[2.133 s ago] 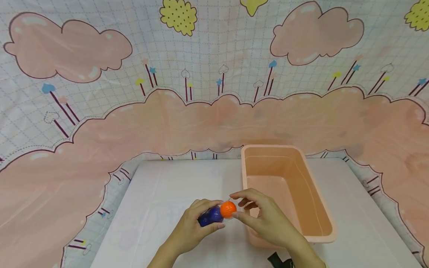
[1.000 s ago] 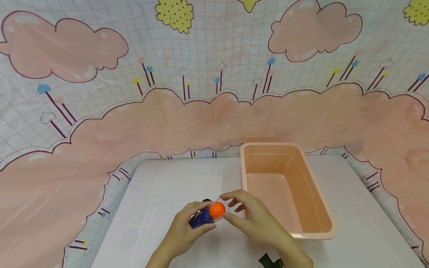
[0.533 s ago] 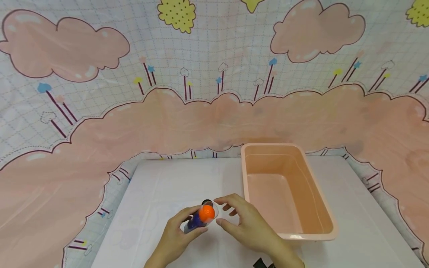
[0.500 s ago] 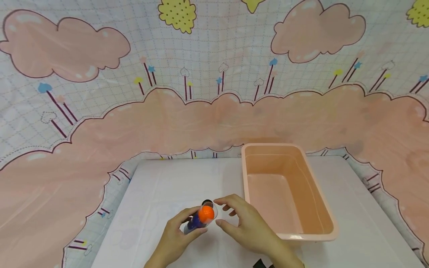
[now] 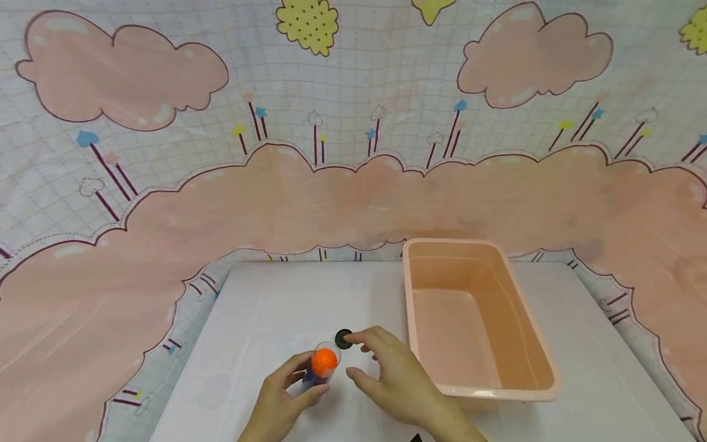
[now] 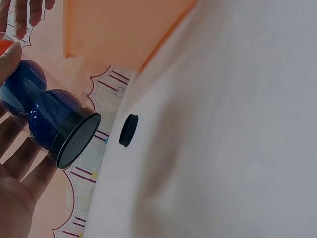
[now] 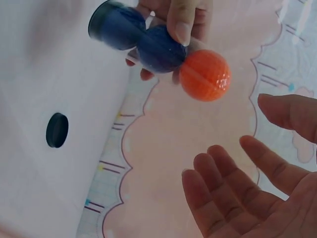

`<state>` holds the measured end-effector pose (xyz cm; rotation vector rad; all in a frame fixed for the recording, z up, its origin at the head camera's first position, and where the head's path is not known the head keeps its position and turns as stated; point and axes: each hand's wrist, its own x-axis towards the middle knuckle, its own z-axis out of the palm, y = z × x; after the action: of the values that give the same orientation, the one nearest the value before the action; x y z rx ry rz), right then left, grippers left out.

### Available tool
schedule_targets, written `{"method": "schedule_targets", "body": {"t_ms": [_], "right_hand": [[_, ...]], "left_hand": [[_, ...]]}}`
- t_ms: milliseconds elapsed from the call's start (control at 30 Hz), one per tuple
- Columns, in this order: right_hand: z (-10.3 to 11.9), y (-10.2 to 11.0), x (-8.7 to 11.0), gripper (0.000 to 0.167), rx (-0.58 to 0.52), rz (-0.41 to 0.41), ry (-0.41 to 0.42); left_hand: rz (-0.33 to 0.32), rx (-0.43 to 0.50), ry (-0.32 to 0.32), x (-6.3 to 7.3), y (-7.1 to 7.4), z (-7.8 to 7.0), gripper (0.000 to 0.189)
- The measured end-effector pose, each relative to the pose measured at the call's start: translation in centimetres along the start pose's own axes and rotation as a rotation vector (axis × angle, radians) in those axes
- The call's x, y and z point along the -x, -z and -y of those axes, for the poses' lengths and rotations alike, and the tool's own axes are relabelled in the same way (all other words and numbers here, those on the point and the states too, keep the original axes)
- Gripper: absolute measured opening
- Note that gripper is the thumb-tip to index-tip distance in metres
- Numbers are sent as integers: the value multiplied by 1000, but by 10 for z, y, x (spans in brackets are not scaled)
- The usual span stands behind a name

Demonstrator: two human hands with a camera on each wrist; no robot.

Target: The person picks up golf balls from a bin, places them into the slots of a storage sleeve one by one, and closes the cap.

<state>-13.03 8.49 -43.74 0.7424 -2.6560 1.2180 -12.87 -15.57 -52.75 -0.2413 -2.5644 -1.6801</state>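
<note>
My left hand [image 5: 285, 393] grips a clear plastic tube [image 5: 313, 382] that holds balls, tilted with its uncapped end up. In the right wrist view, two dark blue balls [image 7: 161, 49] sit in the tube and a dimpled orange ball [image 7: 205, 75] is at its uncapped end. A black cap closes the tube's base [image 6: 79, 141]. My right hand [image 5: 394, 380] is held apart from the tube, fingers spread and slightly bent, with nothing in it. A loose round black cap [image 6: 129, 130] lies on the table; in the head view my right fingertips overlap its edge.
A peach plastic bin [image 5: 480, 393] stands on the white table [image 5: 265, 301], right of my hands. Part of a small black object [image 5: 417, 438] shows at the bottom edge. A patterned curtain [image 5: 353, 202] hangs behind and around the table.
The tube has turned more upright and moved left and down with my left hand. My right hand has followed left, drawing slightly away. The loose black cap has come into full view.
</note>
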Motion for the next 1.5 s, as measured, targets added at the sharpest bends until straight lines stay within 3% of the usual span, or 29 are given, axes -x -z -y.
{"method": "schedule_targets", "body": {"t_ms": [200, 400, 600, 833, 1000, 1167, 1300, 1500], "right_hand": [[1, -14, -2, 41, 27, 26, -54], [-12, -38, -11, 41, 18, 21, -168], [-30, -62, -20, 47, -37, -13, -276], [-55, -83, -27, 51, -28, -90, -341], [-68, -97, -35, 56, -9, -115, -410], [-76, -106, -41, 61, -5, -101, -452], [-81, -110, -43, 61, 17, -88, -456], [-85, -116, -48, 60, 39, -90, -440]], "left_hand": [[-2, 31, 25, 5, 1, 4, 54], [-22, 3, 86, 9, 2, 6, 55], [-24, -9, 151, 12, 3, 6, 53], [3, 9, 216, 13, 1, 7, 54], [0, 28, 228, 13, -2, 8, 55], [-25, 41, 194, 14, -5, 10, 55], [-43, 53, 162, 14, -7, 13, 55], [-45, 44, 187, 12, -7, 11, 54]]}}
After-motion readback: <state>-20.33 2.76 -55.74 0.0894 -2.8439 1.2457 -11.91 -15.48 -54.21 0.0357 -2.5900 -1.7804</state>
